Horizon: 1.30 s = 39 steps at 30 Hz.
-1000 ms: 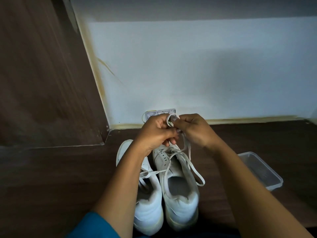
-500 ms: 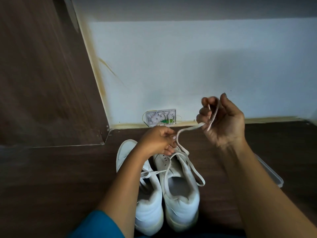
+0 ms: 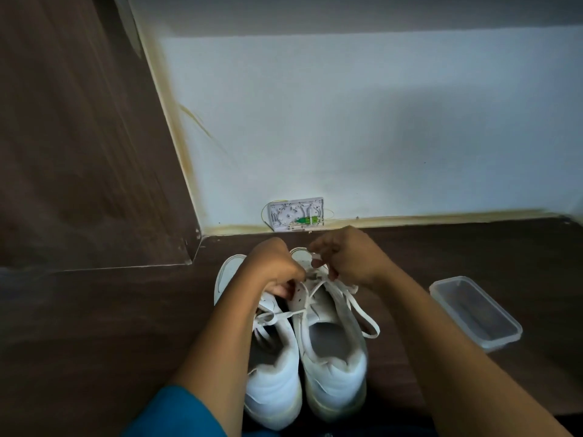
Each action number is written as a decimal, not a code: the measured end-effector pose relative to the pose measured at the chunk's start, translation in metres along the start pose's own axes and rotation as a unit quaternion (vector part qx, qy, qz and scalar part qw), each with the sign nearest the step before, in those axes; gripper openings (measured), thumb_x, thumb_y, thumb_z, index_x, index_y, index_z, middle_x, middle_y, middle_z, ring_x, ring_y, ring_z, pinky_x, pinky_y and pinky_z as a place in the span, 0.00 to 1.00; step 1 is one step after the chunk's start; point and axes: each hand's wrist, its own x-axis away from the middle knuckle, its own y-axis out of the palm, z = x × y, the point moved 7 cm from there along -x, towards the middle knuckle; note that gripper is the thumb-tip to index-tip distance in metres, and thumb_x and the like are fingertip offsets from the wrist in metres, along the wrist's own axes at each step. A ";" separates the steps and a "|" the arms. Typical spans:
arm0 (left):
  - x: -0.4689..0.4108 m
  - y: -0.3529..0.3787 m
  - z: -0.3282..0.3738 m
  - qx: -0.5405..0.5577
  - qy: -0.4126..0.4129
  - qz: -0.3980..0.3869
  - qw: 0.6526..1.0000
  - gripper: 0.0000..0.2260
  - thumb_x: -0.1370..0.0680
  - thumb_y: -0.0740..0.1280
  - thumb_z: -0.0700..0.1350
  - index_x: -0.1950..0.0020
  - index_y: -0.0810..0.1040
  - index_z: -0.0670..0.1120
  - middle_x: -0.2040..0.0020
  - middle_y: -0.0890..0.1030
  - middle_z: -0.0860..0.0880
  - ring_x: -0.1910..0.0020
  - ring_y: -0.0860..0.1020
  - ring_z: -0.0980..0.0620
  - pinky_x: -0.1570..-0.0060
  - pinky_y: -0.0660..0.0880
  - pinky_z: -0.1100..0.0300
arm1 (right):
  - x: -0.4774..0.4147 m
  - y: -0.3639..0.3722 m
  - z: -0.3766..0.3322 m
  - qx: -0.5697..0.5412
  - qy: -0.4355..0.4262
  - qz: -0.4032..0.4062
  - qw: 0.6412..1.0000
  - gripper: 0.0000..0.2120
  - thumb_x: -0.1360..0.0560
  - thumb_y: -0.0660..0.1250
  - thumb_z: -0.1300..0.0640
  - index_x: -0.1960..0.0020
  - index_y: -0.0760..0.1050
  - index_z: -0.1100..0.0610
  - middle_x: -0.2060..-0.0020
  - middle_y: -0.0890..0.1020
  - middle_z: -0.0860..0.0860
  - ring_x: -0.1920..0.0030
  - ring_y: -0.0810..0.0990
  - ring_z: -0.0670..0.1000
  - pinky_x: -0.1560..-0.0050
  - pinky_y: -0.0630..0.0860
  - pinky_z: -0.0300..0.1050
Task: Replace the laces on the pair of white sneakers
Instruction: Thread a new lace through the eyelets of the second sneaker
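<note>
I see the left hand [image 3: 275,274] clenched on the far eyelet edge of the right white leather sneaker [image 3: 334,383], the right hand [image 3: 350,260] pinching its flat white lace [image 3: 359,310].

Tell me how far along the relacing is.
Nothing looks finished. In hand: left hand and right hand pinch the lace at the toe-end eyelets of the right sneaker; its upper eyelets are empty. Remaining: those eyelets, then the left sneaker, whose lace lies loose.

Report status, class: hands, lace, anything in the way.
Left hand grips right sneaker. Right hand pinches lace at its front eyelets. Tub sits clear, off to the right.
</note>
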 end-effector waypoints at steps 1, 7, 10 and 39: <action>0.000 -0.003 -0.001 0.004 0.002 0.011 1.000 0.07 0.29 0.71 0.34 0.52 0.78 0.35 0.59 0.78 0.40 0.68 0.79 0.48 0.72 0.79 0.60 | -0.002 0.004 0.000 0.035 -0.008 -0.006 0.999 0.20 0.29 0.57 0.75 0.43 0.80 0.62 0.54 0.82 0.54 0.66 0.79 0.39 0.67 0.73 0.32; -0.005 -0.005 -0.009 0.039 -0.001 0.012 0.999 0.07 0.29 0.67 0.29 0.57 0.79 0.39 0.56 0.80 0.38 0.60 0.82 0.43 0.65 0.80 0.56 | -0.006 0.018 0.007 0.074 -0.004 -0.027 0.997 0.03 0.31 0.72 0.58 0.59 0.84 0.57 0.62 0.84 0.49 0.63 0.78 0.42 0.66 0.69 0.31; -0.005 -0.006 -0.009 0.046 0.004 0.013 0.999 0.10 0.29 0.67 0.28 0.62 0.77 0.43 0.61 0.79 0.42 0.58 0.82 0.43 0.67 0.80 0.58 | -0.007 0.017 0.008 0.104 -0.010 0.001 0.995 0.10 0.30 0.73 0.52 0.68 0.77 0.53 0.70 0.77 0.45 0.68 0.73 0.41 0.68 0.67 0.33; -0.004 -0.008 -0.009 0.080 0.001 0.022 0.997 0.11 0.28 0.65 0.27 0.63 0.75 0.42 0.62 0.77 0.42 0.67 0.79 0.46 0.73 0.79 0.60 | -0.006 0.035 -0.001 0.223 -0.065 -0.020 0.972 0.05 0.27 0.66 0.60 0.59 0.79 0.61 0.65 0.80 0.53 0.59 0.77 0.53 0.66 0.64 0.36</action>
